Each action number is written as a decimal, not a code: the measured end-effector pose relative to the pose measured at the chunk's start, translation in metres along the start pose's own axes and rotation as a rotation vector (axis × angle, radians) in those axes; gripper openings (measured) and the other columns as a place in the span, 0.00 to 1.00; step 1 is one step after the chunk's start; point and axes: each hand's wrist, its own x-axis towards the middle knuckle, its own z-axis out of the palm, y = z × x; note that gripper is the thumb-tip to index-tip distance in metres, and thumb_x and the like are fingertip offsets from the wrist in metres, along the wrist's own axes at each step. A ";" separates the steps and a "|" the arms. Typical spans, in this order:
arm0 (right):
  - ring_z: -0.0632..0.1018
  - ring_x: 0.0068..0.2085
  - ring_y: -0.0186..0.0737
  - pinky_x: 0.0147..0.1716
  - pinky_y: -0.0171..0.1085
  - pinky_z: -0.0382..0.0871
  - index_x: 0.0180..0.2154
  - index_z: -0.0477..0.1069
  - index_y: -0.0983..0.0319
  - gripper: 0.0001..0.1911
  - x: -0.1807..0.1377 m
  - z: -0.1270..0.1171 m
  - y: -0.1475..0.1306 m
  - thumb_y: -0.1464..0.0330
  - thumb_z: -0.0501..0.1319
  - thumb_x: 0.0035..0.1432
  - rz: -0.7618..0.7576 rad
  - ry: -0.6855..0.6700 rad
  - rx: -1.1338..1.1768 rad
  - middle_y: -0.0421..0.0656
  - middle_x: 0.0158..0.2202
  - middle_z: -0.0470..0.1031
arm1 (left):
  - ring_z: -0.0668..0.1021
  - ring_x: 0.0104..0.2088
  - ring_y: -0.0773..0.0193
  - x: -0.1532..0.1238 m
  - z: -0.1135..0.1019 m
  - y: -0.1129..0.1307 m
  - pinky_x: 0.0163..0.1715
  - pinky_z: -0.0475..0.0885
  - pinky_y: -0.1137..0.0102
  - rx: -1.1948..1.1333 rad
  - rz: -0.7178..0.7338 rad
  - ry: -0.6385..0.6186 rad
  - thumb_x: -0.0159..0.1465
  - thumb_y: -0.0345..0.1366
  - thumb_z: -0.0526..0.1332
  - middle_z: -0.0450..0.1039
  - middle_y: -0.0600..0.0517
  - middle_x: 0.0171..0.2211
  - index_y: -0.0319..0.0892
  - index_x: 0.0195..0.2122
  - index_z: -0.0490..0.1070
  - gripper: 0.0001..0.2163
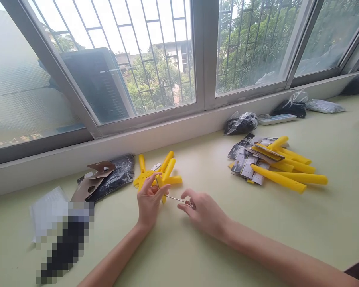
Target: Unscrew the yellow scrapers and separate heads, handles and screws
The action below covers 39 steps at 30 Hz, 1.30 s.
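Observation:
My left hand (148, 201) is closed round a yellow plastic piece (164, 198), its thumb and fingers pinching it upright above the table. In my right hand (205, 211) is a screwdriver (190, 204) with a reddish handle. Its thin metal shaft (176, 198) points left, and the tip meets the yellow piece; the exact contact is too small to make out. Just behind my left hand lie several yellow handled parts (167, 161), partly hidden by the fingers.
To the right is a pile of yellow handles (283, 181) with printed cards (242, 159). Bagged dark items (241, 122) and a power strip (277, 119) lie along the window wall. At left are a black packet (119, 173), brown cardboard (83, 189) and a clear plastic bag (49, 211).

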 end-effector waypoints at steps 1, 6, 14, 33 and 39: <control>0.65 0.24 0.33 0.26 0.33 0.56 0.32 0.70 0.61 0.12 -0.001 -0.002 -0.004 0.60 0.62 0.65 0.064 -0.056 0.069 0.36 0.23 0.67 | 0.77 0.25 0.72 0.000 0.000 0.000 0.26 0.76 0.73 0.009 0.001 -0.004 0.55 0.36 0.75 0.72 0.50 0.47 0.47 0.49 0.78 0.20; 0.64 0.24 0.32 0.25 0.33 0.54 0.24 0.65 0.61 0.22 0.001 -0.016 -0.010 0.61 0.50 0.71 0.166 -0.137 0.261 0.36 0.22 0.64 | 0.77 0.25 0.72 -0.001 0.002 0.000 0.27 0.76 0.73 0.016 0.026 -0.022 0.55 0.36 0.75 0.72 0.51 0.45 0.48 0.49 0.78 0.20; 0.63 0.26 0.33 0.27 0.33 0.55 0.30 0.66 0.61 0.15 0.000 -0.011 0.004 0.66 0.51 0.69 0.020 -0.127 0.257 0.36 0.24 0.65 | 0.77 0.22 0.70 0.002 -0.002 -0.003 0.26 0.75 0.70 -0.022 -0.056 -0.004 0.56 0.38 0.74 0.74 0.50 0.42 0.44 0.49 0.77 0.19; 0.60 0.25 0.33 0.25 0.34 0.54 0.32 0.74 0.62 0.17 0.002 -0.016 -0.001 0.61 0.53 0.69 0.092 -0.100 0.289 0.35 0.22 0.62 | 0.76 0.23 0.71 0.003 -0.001 -0.001 0.28 0.75 0.70 -0.089 -0.083 -0.016 0.56 0.38 0.74 0.74 0.51 0.43 0.42 0.46 0.77 0.18; 0.61 0.22 0.33 0.23 0.34 0.54 0.26 0.71 0.62 0.25 0.006 -0.024 0.004 0.57 0.49 0.70 0.286 -0.262 0.347 0.35 0.21 0.57 | 0.76 0.24 0.70 -0.001 0.000 0.003 0.28 0.75 0.70 -0.047 -0.032 -0.069 0.56 0.37 0.74 0.72 0.50 0.45 0.44 0.46 0.77 0.17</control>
